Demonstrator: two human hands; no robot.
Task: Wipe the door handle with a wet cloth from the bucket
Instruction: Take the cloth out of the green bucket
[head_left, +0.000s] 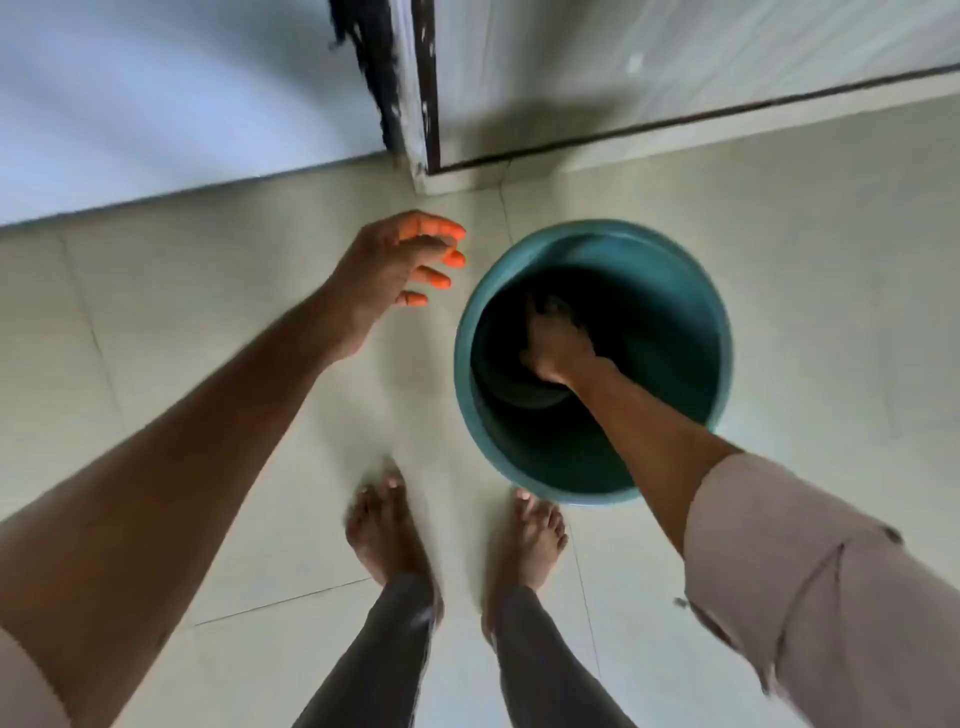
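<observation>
A teal bucket stands on the tiled floor just ahead of my bare feet. My right hand is deep inside it, fingers curled around a dark, wet-looking lump of cloth near the bottom. The inside of the bucket is dark, so the cloth's outline is hard to make out. My left hand hovers above the floor just left of the bucket's rim, fingers spread and holding nothing. No door handle is in view.
A worn dark door-frame post meets the floor right behind the bucket, with a pale wall to its left and a door or panel to its right. My feet stand close to the bucket.
</observation>
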